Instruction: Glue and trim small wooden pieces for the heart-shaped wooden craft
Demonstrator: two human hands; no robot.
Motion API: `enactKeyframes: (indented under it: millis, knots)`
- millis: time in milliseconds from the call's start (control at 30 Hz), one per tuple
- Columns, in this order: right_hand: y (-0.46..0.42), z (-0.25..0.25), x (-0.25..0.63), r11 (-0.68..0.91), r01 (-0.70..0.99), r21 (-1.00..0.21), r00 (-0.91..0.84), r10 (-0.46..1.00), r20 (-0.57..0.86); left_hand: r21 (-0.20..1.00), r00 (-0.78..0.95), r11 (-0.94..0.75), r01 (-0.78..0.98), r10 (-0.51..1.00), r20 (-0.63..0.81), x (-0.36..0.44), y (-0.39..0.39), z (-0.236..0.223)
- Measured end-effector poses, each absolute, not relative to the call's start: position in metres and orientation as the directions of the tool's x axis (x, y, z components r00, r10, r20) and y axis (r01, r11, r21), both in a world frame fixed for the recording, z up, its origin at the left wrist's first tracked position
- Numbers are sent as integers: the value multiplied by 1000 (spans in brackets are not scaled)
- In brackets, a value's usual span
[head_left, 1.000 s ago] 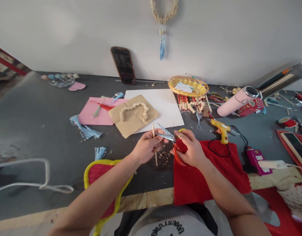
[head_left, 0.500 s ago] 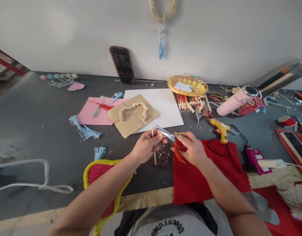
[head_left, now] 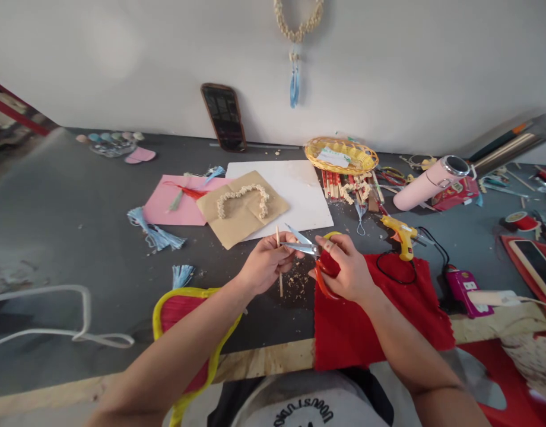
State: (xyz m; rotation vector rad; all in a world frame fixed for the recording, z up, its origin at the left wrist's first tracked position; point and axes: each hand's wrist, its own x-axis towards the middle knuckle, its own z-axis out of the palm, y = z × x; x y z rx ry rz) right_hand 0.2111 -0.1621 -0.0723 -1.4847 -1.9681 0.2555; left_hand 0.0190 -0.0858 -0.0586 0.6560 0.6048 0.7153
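My left hand (head_left: 264, 263) pinches a thin wooden stick (head_left: 279, 261) that stands nearly upright above the dark table (head_left: 77, 249). My right hand (head_left: 344, 267) grips red-handled scissors (head_left: 313, 256); their metal blades are parted and point left at the stick. Small wood shavings (head_left: 296, 284) lie on the table just below both hands. A red cloth (head_left: 371, 320) lies under my right wrist.
A brown paper with a curved beaded piece (head_left: 243, 198) lies on white and pink sheets beyond the hands. A yellow basket (head_left: 339, 155), bundled sticks (head_left: 339, 185), a yellow glue gun (head_left: 402, 235), a pink tumbler (head_left: 428, 181) and blue tassels (head_left: 155, 234) surround the area. A phone (head_left: 224, 115) leans against the wall.
The scissor blades were closed half a second ago and are parted again now. Both hands stay in about the same place with the stick.
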Motion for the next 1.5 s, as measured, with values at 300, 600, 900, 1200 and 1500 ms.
enactKeyframes:
  millis: [300,600,900,1200,1500]
  knots:
    - [-162,-74,210,340,790,-511,-145,912,383,735,598,562,-380,755,-268,20,-86,-62]
    - [-163,-72,210,347,775,-529,-145,911,385,715,606,585,-384,743,-283,19,-88,-60]
    - [-164,-71,209,314,731,-606,-138,938,319,720,614,593,-361,732,-295,19,-88,-61]
    - [-164,-74,211,332,755,-565,-145,925,351,745,589,565,-355,754,-292,19,-88,-63]
    - [-165,-79,211,259,667,-699,6,936,353,752,611,568,-333,738,-287,18,-86,-61]
